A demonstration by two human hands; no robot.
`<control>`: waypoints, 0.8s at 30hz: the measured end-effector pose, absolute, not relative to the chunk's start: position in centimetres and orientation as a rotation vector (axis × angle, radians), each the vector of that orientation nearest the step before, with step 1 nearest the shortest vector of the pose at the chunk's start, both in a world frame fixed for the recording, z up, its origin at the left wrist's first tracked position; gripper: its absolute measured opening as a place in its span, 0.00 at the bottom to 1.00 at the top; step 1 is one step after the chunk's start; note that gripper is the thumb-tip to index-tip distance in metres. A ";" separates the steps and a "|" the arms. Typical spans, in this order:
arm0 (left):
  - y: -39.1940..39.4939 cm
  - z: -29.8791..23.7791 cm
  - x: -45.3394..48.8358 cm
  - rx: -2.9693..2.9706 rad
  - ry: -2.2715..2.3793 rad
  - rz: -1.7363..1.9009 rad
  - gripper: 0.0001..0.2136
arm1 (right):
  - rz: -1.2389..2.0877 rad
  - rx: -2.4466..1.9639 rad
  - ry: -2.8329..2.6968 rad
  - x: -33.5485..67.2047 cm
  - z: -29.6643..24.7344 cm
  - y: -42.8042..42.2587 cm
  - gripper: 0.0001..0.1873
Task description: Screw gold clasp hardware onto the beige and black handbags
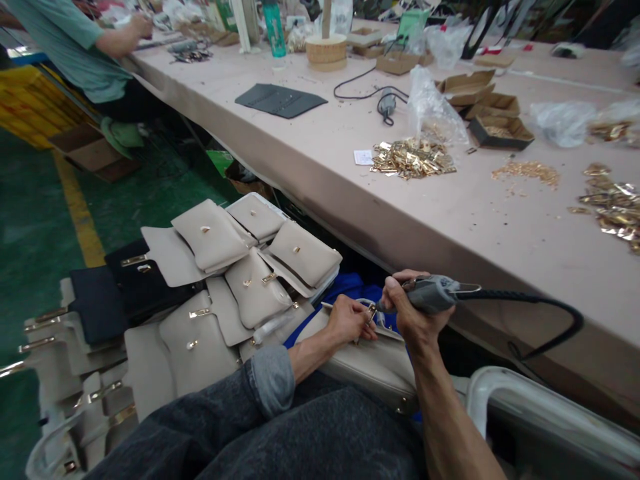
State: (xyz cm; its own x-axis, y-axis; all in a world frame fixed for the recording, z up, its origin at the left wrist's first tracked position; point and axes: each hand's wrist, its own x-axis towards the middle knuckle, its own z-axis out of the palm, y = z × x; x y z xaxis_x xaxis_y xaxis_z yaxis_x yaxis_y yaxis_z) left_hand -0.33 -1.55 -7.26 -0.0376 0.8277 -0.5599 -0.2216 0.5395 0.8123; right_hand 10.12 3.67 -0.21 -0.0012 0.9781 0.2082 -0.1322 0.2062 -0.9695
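Right hand point(414, 315): closed in a full grip around a grey power tool point(434, 293), whose tip points left toward the left hand. A black cord point(555, 312) leaves the tool's rear, runs right of the hand and loops back down below the table edge point(450, 233).

Left hand point(350, 321): fingers pinched shut on a small metal clasp point(371, 312), just left of the tool tip and touching it or nearly so; contact cannot be confirmed. The clasp sits at the upper edge of a beige bag point(373, 368) lying directly under both hands, across the lap.

Clearances: the table edge runs close above and beyond the right hand, with a narrow dark gap between. A white curved frame point(525, 395) bounds the space below and right of the right forearm. Blue cloth point(350, 285) lies just beyond the left hand. Left of the left hand, a pile of beige and black bags point(215, 267) lies close by, with open green floor point(40, 200) past it.

Tabletop, well beyond the hands: a heap of gold fittings point(413, 159). A seated co-worker point(75, 47) works at the far left end.
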 end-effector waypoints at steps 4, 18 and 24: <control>-1.7 -7.5 -0.5 0.644 1.337 0.932 0.12 | 1.119 -0.933 -1.246 10.1 -0.2 4.4 0.13; -2.0 -8.9 -0.7 0.809 1.296 0.926 0.21 | 1.221 -0.949 -1.229 10.7 -1.7 4.6 0.16; -1.6 -11.0 -0.1 0.727 1.334 0.960 0.22 | 1.309 -0.855 -1.104 10.8 -1.5 4.1 0.17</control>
